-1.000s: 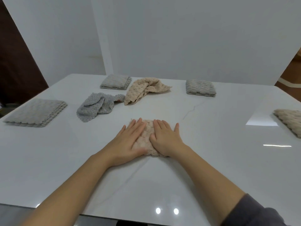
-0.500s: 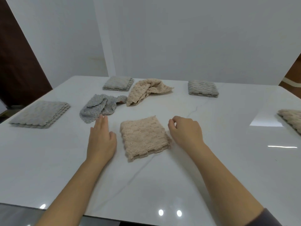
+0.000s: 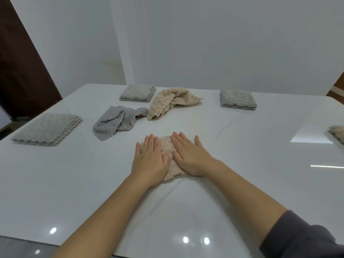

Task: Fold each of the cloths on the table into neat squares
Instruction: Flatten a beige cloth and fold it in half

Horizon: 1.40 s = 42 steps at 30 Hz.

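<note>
A folded beige cloth lies at the middle of the white table. My left hand and my right hand press flat on it side by side, fingers straight, hiding most of it. Behind them a crumpled grey cloth and a crumpled beige cloth lie unfolded. Folded grey squares sit at the left, the far middle and the far right.
Part of a folded beige cloth shows at the right edge of the table. A white wall stands behind the table, and a dark brown door is at the left. The table's near edge runs along the bottom.
Half a second ago both hands were off the folded beige cloth, one on each side. Now they have come back together and press flat on top of it.
</note>
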Tool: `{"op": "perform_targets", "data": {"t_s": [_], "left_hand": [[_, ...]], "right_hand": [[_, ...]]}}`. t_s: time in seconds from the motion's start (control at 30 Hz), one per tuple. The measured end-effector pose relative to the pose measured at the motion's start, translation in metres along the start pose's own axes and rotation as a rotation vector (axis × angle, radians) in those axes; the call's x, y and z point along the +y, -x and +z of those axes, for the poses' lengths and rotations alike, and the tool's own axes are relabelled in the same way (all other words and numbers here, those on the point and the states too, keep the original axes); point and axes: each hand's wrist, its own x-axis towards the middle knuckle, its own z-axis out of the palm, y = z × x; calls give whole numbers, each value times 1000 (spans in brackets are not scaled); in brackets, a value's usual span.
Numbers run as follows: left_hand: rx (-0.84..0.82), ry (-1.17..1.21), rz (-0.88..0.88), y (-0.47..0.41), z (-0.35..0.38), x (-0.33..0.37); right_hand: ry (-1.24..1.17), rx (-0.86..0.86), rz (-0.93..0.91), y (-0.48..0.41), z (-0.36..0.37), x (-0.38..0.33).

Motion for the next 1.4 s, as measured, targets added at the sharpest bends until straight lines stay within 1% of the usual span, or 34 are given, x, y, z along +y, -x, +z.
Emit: {"op": "perform_targets", "data": {"t_s": [0.3,0.4,0.5,0.6,0.73,0.83,0.97,1.0,1.03,1.07,1.13,1.17,1.2,1.23,1.27,1.3,1.33,1.4], "left_hand": [[-22,-47,-1,-4,0,0],[-27,-62,-4,-4,0,0],[7,-49,6,-1,-4,0],[66,-26,60,5,-6,-2],[-30,-59,80,7,-4,-2],[-21,-80,101,8,-4,-3],[-52,-77,83,7,-2,-4],[-25,-30,75,9,-4,-3],[23,71,60,11,-7,-2],[90,226,19,15,-11,-3],[244,617,-154,25,-19,-9],[288,810,-267,30,-24,-13],[277,1009,-389,35,-32,-18],[225,1218,-489,38,-41,-21],[139,1417,-557,40,-49,-23],[22,1558,-597,40,-56,-23],[-90,1599,-623,39,-62,-23],[-252,1467,-635,32,-65,-20]], "right_hand": [[47,0,8,-1,-1,-3],[54,-26,17,-1,-4,-4],[52,-44,-2,-1,-15,-5],[32,23,-75,1,-20,-7],[38,-5,-99,3,-8,-7],[48,13,-103,3,-6,-4],[26,-18,-96,3,-7,-4],[-20,-8,-88,3,-9,-4],[-86,16,-76,4,-12,-3],[-158,48,-59,7,-14,-2],[-254,95,-13,13,-16,4],[-271,89,14,16,-15,7],[-269,64,39,19,-13,9],[-247,35,60,20,-10,11],[-213,13,74,21,-7,12],[-182,2,82,21,-5,12],[-168,-1,87,20,-4,11],[-173,-1,91,20,-5,8]]}}
